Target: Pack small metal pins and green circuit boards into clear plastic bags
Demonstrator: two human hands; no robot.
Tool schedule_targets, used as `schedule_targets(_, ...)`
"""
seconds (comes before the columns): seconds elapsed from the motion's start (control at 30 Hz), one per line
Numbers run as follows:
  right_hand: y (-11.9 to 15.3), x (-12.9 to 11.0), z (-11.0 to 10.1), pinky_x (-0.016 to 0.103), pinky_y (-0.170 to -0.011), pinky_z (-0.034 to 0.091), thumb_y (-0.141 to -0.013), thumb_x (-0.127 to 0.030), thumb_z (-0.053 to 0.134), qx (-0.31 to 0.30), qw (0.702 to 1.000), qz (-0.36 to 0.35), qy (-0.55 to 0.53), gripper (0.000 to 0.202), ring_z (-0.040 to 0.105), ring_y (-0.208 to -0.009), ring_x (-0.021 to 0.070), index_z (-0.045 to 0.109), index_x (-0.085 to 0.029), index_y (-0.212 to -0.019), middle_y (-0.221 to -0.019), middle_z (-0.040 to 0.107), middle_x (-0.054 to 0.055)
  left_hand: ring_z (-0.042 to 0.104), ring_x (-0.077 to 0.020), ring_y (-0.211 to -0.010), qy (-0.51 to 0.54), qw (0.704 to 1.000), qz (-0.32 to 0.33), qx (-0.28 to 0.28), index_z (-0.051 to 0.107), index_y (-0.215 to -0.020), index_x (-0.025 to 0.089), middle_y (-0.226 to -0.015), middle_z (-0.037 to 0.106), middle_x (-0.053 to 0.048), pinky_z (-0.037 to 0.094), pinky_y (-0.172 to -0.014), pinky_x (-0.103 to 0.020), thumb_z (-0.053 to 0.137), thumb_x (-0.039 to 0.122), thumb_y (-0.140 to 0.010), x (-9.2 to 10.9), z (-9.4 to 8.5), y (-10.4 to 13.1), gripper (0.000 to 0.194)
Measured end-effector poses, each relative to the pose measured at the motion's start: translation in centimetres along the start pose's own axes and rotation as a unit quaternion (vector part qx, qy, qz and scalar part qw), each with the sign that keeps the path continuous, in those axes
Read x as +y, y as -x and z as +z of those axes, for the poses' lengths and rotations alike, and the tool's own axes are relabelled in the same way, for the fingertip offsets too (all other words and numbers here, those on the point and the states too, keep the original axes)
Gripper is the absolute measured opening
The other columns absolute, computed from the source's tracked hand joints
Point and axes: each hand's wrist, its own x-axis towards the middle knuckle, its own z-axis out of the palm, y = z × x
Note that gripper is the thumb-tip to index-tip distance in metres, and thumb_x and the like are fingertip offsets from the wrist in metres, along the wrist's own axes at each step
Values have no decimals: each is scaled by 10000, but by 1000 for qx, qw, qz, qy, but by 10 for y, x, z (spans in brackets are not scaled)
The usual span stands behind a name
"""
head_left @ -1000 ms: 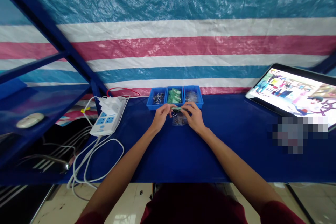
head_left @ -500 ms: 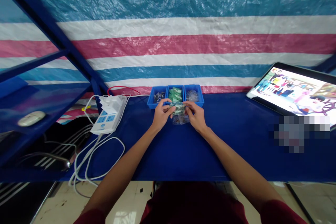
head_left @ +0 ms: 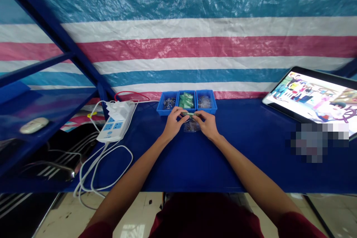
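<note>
Between my two hands is a small green packet (head_left: 190, 114), pinched at both ends and seen as a narrow strip. My left hand (head_left: 173, 122) is closed on its left end, and my right hand (head_left: 206, 123) on its right end. Just below, a clear plastic bag (head_left: 192, 126) with small brownish contents lies on the table. Behind my hands stand three blue bins: the left bin (head_left: 164, 112) holds small metal pieces, the middle bin (head_left: 186, 92) green packets, the right bin (head_left: 214, 103) clear packets.
A white power strip (head_left: 115, 126) with looped white cables (head_left: 117, 147) is at the left of the blue table (head_left: 192, 167). On the right stands a lit screen (head_left: 312, 96), beside a blurred patch. A white mouse (head_left: 34, 125) rests on the left shelf.
The green packet has turned from showing its flat face to a thin edge-on strip. My fingers have shifted around its ends, and my left hand has moved slightly right.
</note>
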Motion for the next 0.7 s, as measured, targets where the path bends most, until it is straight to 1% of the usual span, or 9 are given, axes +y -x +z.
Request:
schedule_targets(0.1, 3, 0, 1, 260, -633, 485, -844, -319, 586, -8, 999, 22, -31, 211, 573, -589, 131, 625, -201, -1015, -667, 613, -24, 602, -170, -846, 12, 1000, -29, 4, 650, -848, 158, -915, 625, -53, 494, -744, -277, 641, 420, -817, -2, 1, 1, 264)
schedule_targets(0.17, 4, -2, 2, 253, -611, 476, -869, -317, 551, -17, 999, 18, -42, 234, 565, -577, 126, 599, -208, -1070, -667, 606, -28, 604, -143, -690, 57, 996, -69, -7, 619, -838, 153, -758, 622, -20, 491, -658, -259, 638, 416, -817, -1, 2, 1, 265)
schedule_targets(0.27, 5, -4, 0, 254, -595, 475, -916, -306, 473, -20, 999, 0, -31, 230, 563, -567, 125, 598, -214, -1085, -667, 597, -21, 538, -96, -475, 144, 983, -115, -16, 561, -943, 173, -600, 575, 45, 442, -513, -215, 684, 406, -781, 2, 3, 1, 309)
schedule_targets(0.37, 4, -5, -2, 288, -678, 512, -930, -253, 416, -15, 999, -41, -14, 263, 620, -701, 147, 624, -228, -1088, -806, 638, 21, 506, -80, -410, 190, 973, -127, -10, 519, -974, 190, -557, 565, 67, 399, -463, -191, 712, 394, -763, 4, 2, 0, 351)
schedule_targets(0.43, 2, -5, -3, 319, -741, 528, -901, -227, 446, -17, 997, -71, 3, 262, 627, -876, 176, 645, -240, -1072, -1012, 633, 63, 518, -81, -426, 186, 975, -123, -13, 549, -921, 176, -550, 564, 55, 411, -485, -198, 704, 403, -772, 5, 1, -1, 312)
schedule_targets(0.5, 1, -4, -4, 334, -762, 534, -866, -217, 496, -11, 996, -84, 22, 231, 605, -965, 193, 665, -241, -1022, -1145, 589, 84, 538, -87, -474, 173, 978, -111, -18, 598, -882, 159, -607, 592, 24, 442, -529, -220, 677, 434, -793, 5, 1, -1, 300)
schedule_targets(0.53, 0, -4, -4, 336, -767, 535, -857, -216, 512, -6, 996, -84, 27, 208, 604, -968, 195, 672, -234, -989, -1147, 589, 87, 548, -93, -508, 167, 980, -104, -23, 623, -880, 154, -660, 610, 4, 457, -554, -233, 645, 459, -814, 5, 0, -1, 313)
schedule_targets(0.6, -1, -3, -4, 330, -767, 532, -860, -229, 525, 2, 997, -73, 28, 164, 619, -919, 191, 675, -217, -925, -1047, 633, 82, 566, -110, -597, 148, 985, -82, -34, 665, -906, 157, -780, 624, -29, 477, -604, -257, 577, 500, -852, 4, 0, -1, 359)
schedule_targets(0.7, -1, -1, -2, 316, -745, 527, -864, -287, 555, 4, 999, -30, 16, 141, 642, -814, 184, 666, -202, -879, -871, 683, 55, 584, -149, -776, 83, 995, -43, -33, 699, -928, 176, -918, 600, -54, 489, -695, -277, 618, 504, -821, 1, -2, -1, 354)
